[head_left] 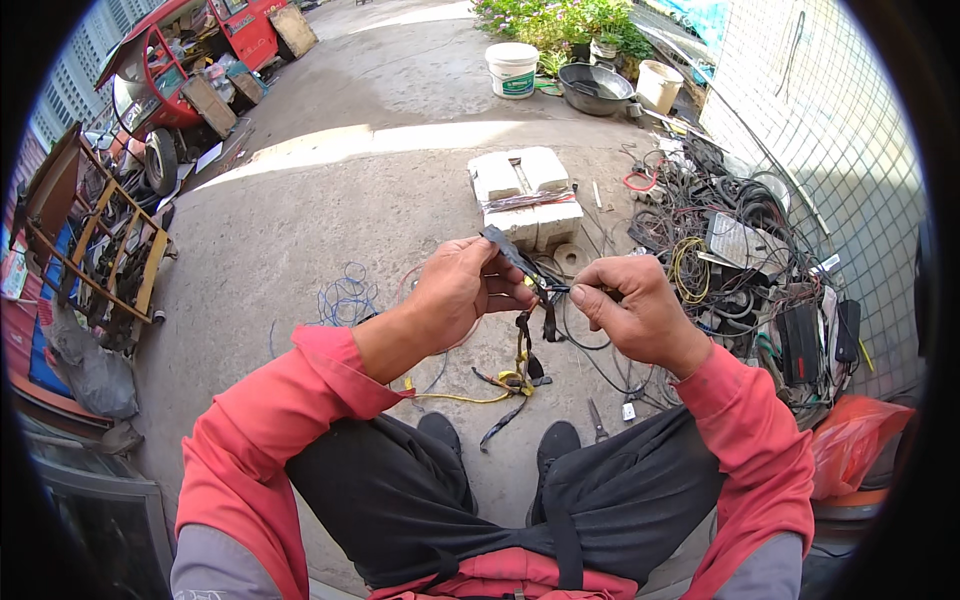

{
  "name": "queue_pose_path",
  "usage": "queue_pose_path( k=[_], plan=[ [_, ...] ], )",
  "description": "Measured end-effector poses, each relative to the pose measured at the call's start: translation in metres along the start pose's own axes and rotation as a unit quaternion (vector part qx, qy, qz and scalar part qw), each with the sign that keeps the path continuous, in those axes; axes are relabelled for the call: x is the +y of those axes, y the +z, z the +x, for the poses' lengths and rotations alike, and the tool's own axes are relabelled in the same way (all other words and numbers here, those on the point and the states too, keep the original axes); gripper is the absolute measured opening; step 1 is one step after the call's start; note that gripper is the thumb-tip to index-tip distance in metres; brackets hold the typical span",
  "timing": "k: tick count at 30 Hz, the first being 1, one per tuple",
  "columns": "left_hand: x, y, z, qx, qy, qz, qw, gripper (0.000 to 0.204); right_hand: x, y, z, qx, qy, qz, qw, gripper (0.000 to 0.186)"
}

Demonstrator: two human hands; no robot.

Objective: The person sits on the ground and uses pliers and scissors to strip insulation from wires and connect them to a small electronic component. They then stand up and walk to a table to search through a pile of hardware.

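Note:
My left hand (452,288) is closed on a wiring harness (508,250) wrapped in black tape, held up in front of me. Its taped branches hang down between my knees, ending in loose wires and a yellow part (515,382) near the ground. To its right, my right hand (635,308) is curled in a fist, thumb on top, close against the harness. A short dark piece sticks out from its fingers toward the wires; what it belongs to is mostly hidden in the fist.
A white block (520,185) bound with tape stands ahead. Tangled cables (735,225) are heaped at right beside a mesh fence (850,150). Blue wire (347,298) lies left. A scissor-like tool (597,420) is by my right shoe. Buckets (512,72) and a red vehicle (240,40) stand farther off.

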State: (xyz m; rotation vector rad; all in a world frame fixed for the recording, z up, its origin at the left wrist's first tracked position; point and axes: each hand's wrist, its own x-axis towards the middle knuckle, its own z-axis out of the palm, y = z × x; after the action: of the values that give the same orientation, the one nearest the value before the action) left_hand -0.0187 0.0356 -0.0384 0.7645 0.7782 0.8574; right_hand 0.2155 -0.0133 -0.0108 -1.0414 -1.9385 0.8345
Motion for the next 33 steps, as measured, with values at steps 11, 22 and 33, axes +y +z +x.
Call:
queue_pose_path(
  k=[11, 22, 33],
  plan=[
    [0.008, -0.004, -0.004, 0.011, 0.192, 0.297, 0.935, 0.021, 0.006, -0.008, 0.0, -0.036, 0.152, 0.111, 0.981, 0.022],
    [0.002, 0.029, -0.018, -0.153, 0.153, 0.389, 0.895, 0.049, 0.0, -0.003, -0.001, -0.042, 0.127, 0.101, 0.986, 0.024],
    [-0.004, 0.03, -0.018, -0.104, 0.379, 0.495, 0.775, 0.024, 0.005, -0.005, 0.001, -0.065, 0.168, 0.181, 0.967, 0.024]
  ],
)
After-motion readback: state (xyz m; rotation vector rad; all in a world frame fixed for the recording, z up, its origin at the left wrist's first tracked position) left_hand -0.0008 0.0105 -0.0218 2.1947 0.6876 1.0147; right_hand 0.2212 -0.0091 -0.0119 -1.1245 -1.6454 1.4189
